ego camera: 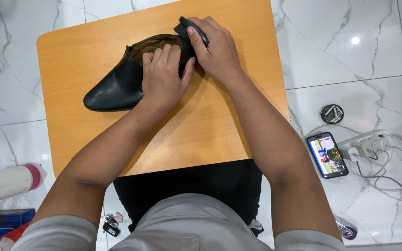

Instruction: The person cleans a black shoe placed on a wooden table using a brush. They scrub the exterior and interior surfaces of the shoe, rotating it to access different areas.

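A black shoe (117,86) lies on its side at the far middle of the wooden table (201,135), toe pointing left. The left hand (163,79) presses down on its heel end, fingers curled over the opening. The right hand (216,49) grips a black brush (188,27) against the heel.

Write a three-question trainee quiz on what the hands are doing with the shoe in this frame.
1. True or false: the black shoe lies on the marble floor.
2. Which hand grips the black brush? A) left hand B) right hand
3. Fill in: the shoe's toe points toward the ____ edge of the picture.

Key: 1 false, it lies on the wooden table. 2 B; the left hand steadies the shoe. 3 left.
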